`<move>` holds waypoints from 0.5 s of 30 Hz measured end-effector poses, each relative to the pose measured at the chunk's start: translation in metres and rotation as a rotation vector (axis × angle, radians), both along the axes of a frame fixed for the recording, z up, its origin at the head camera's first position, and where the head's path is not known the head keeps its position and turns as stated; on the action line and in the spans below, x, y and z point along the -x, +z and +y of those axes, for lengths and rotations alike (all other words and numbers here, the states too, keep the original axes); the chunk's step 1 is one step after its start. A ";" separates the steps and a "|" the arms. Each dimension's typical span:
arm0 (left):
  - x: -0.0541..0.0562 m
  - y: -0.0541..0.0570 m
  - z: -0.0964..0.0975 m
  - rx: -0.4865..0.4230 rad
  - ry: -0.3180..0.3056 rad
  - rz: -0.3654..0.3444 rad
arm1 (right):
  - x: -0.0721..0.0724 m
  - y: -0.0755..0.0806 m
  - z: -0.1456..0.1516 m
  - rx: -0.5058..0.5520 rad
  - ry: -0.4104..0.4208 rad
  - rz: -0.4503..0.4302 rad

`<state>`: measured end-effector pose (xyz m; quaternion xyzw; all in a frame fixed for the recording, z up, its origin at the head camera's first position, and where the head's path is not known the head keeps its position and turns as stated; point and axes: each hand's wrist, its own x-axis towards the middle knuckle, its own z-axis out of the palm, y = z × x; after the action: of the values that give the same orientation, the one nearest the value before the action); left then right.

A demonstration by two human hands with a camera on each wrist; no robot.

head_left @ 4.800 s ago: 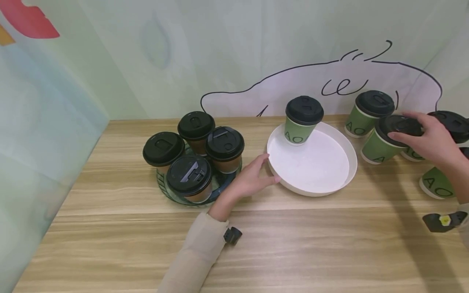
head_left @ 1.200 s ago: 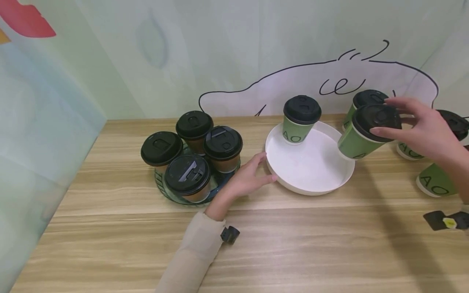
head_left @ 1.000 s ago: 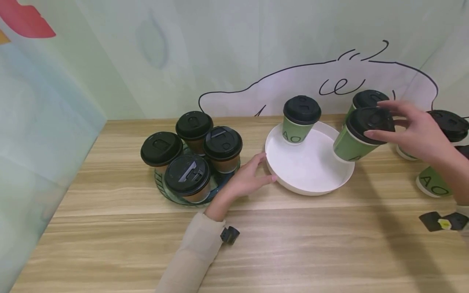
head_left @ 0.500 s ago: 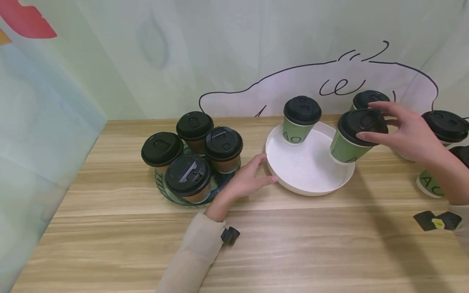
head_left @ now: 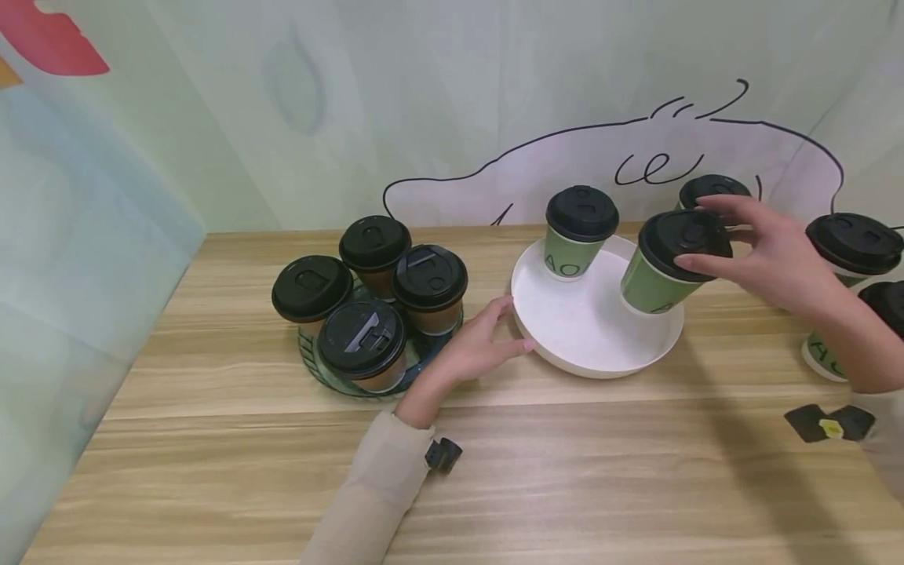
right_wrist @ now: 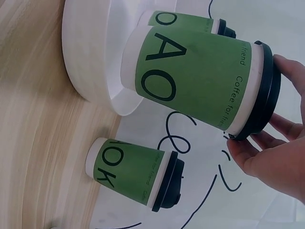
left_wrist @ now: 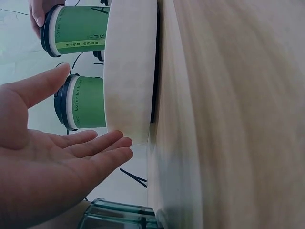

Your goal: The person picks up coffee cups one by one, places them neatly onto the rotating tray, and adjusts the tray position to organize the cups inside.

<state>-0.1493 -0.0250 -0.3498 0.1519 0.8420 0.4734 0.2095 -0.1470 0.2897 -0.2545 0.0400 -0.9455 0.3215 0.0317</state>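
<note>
My right hand (head_left: 784,255) grips a green paper coffee cup (head_left: 657,278) by its black lid, thumb on one side and fingers on the other. The cup leans slightly over the right part of a round white tray (head_left: 582,337); in the right wrist view its base (right_wrist: 131,59) is level with the tray's rim. Another green cup (head_left: 574,247) stands upright at the back of the tray. My left hand (head_left: 476,345) rests at the tray's left rim, its fingers extended and spread, as the left wrist view also shows (left_wrist: 62,157).
Left of the tray, several brown cups with black lids (head_left: 363,337) stand on a round glass plate (head_left: 307,357). More green cups stand at the right, one behind my right hand (head_left: 713,188) and others near the right edge (head_left: 854,243). A printed wall backs the wooden table (head_left: 494,486).
My right hand has lifted the green cup from the group at the right and carried it left, over the white tray. The left hand has stayed at the rim.
</note>
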 end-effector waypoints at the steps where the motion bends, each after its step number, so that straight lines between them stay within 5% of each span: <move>1: 0.000 0.000 0.000 -0.001 0.000 -0.001 | 0.000 0.000 -0.001 0.006 0.007 0.000; 15: 0.000 0.000 0.000 0.010 -0.002 0.003 | 0.006 -0.006 -0.018 0.024 0.075 0.011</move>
<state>-0.1490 -0.0254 -0.3496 0.1525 0.8445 0.4687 0.2095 -0.1530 0.2721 -0.2605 0.0766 -0.9393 0.3334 0.0254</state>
